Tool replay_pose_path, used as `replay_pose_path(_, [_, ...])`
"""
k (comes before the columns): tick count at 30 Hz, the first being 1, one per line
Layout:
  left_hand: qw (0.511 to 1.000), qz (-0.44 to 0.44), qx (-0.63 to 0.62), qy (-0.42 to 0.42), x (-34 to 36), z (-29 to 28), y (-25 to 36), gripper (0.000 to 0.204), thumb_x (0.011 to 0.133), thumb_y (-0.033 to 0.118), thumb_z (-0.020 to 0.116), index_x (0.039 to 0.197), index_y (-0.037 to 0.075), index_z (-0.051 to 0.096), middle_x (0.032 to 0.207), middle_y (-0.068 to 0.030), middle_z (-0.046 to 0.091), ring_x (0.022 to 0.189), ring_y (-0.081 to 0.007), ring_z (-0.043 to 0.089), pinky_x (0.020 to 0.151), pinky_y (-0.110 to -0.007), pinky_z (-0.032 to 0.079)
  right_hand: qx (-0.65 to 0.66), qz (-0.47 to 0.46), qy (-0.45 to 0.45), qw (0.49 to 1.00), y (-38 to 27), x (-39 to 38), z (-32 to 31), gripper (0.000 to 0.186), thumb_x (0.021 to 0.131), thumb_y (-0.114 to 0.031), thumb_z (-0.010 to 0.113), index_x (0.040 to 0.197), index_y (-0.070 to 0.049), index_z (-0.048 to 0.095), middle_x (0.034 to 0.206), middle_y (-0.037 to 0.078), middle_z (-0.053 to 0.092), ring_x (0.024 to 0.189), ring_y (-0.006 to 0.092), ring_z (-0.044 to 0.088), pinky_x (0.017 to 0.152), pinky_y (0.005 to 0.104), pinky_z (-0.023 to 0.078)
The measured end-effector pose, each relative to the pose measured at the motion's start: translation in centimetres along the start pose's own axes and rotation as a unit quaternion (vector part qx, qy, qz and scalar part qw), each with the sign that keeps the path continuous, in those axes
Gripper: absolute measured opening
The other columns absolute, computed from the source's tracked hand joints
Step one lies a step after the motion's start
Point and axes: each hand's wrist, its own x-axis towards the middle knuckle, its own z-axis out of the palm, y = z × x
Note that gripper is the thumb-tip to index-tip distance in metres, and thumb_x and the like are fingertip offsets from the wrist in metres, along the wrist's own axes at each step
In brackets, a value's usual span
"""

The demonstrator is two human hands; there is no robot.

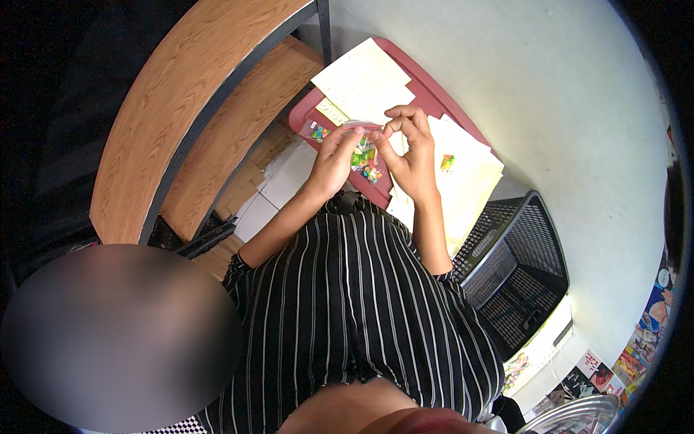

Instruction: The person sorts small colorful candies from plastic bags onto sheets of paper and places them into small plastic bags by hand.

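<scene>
Left side: a wood-topped shelf (189, 94) is seen, and beside it a small packet of coloured pieces (318, 132) is laid on the red table (379, 192).
Left hand: now the left hand (334, 162) is closed, the clear bag (366, 147) pinched by its far left edge between thumb and fingers.
Clear bag: it is held up between the two hands, its green contents hanging on the near side of the fingertips; a colourful cluster (372, 174) is seen just nearer.
Right hand: thumb and forefinger of the right hand (414, 155) are brought close at the bag's far right edge; whether plastic is gripped cannot be told.
Right side: a small colourful piece (447, 163) is set on pale paper (463, 195), with a black basket (522, 289) placed near right.
</scene>
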Motion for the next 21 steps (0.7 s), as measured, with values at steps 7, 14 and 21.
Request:
replay_pose_path(7, [0.999, 0.009, 0.042, -0.004, -0.09, 0.22, 0.24, 0.029, 0.093, 0.018, 0.036, 0.099, -0.004, 0.054, 0.09, -0.0061, 0.058, 0.083, -0.0082, 0.053, 0.074, -0.022, 0.043, -0.052, -0.001, 0.0, 0.999, -0.25, 0.06, -0.16, 0.018, 0.069, -0.017, 0.065, 0.068, -0.005, 0.053, 0.093, 0.01, 0.053, 0.089, 0.0261, 0.048, 0.078, 0.035, 0.035])
replay_pose_path(14, [0.999, 0.012, 0.046, -0.006, -0.07, 0.13, -0.1, 0.029, 0.092, 0.018, 0.037, 0.099, -0.004, 0.055, 0.093, -0.0067, 0.059, 0.084, -0.0082, 0.053, 0.076, -0.022, 0.042, -0.08, -0.006, 0.01, 0.997, -0.24, 0.05, -0.24, 0.018, 0.069, -0.019, 0.066, 0.068, -0.005, 0.054, 0.094, 0.009, 0.053, 0.088, 0.0253, 0.048, 0.076, 0.0347, 0.034])
replay_pose_path(21, [1.0, -0.015, 0.016, 0.002, -0.28, -0.09, -0.57, 0.028, 0.091, 0.018, 0.041, 0.1, -0.004, 0.055, 0.093, -0.0055, 0.059, 0.085, -0.0074, 0.053, 0.074, -0.021, 0.043, -0.03, 0.048, 0.043, 0.997, -0.13, -0.17, 0.07, 0.02, 0.067, -0.017, 0.07, 0.067, -0.003, 0.056, 0.091, 0.011, 0.055, 0.086, 0.0259, 0.049, 0.077, 0.035, 0.037])
